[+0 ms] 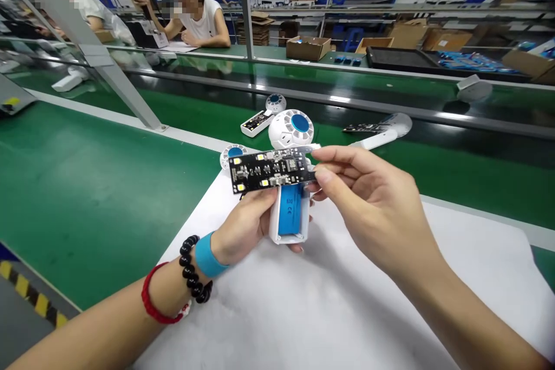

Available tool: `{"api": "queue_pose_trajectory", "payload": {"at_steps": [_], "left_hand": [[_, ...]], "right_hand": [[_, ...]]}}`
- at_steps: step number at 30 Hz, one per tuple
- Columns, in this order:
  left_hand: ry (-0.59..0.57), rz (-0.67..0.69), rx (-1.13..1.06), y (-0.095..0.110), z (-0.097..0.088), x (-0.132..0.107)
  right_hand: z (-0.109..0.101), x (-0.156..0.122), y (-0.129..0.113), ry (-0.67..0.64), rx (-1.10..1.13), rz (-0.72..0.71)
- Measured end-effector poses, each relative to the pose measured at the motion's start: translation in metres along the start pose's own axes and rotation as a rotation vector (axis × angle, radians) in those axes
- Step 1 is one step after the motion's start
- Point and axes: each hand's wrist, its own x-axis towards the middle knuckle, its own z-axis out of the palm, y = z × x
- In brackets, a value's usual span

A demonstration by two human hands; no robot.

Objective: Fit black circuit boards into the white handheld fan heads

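My left hand [249,219] is wrapped round the white handle of a device with a round vented head [289,127] and a blue disc on it. The handle housing [274,231] is open at the front, and a blue battery pack [289,214] lies inside. Between the thumb and fingers of my right hand [368,196] is the right end of a black circuit board [266,169]. The board lies crosswise over the upper part of the housing, its component side facing me. Whether wires join board and housing is hidden by my fingers.
White paper [347,300] covers the green bench [87,167] below my hands. Similar devices lie beyond, one with its board showing [256,122] and another on the right [385,130]. A slanted metal post [117,81] rises left. A co-worker [195,17] sits across the line, near cardboard boxes [307,48].
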Motion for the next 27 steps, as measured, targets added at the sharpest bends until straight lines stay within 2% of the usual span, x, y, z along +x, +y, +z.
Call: {"api": "queue_pose_trajectory", "payload": {"at_steps": [4,8,12,19,23,25,27], "left_hand": [[-0.047,-0.048,-0.005,0.000,0.001,0.000],[-0.109,-0.090,-0.014,0.000,0.002,-0.001],[-0.089,-0.082,-0.036,0.001,0.002,-0.002],[-0.097,-0.089,-0.033,0.002,0.001,-0.002],[-0.061,0.004,0.190,0.001,0.003,-0.006],[-0.010,0.114,0.346,0.001,0.004,-0.009],[0.042,0.241,0.444,0.002,0.006,-0.011]], "right_hand": [[-0.009,0.006,0.003,0.018,-0.166,-0.055],[-0.015,0.007,0.000,-0.026,-0.348,-0.221],[-0.012,0.002,-0.002,-0.031,-0.462,-0.375],[-0.007,-0.001,0.003,-0.016,-0.563,-0.538],[-0.002,-0.007,0.006,-0.116,-0.572,-0.620],[-0.002,-0.011,0.007,-0.162,-0.467,-0.591],[-0.005,-0.013,0.008,-0.173,-0.318,-0.505]]}}
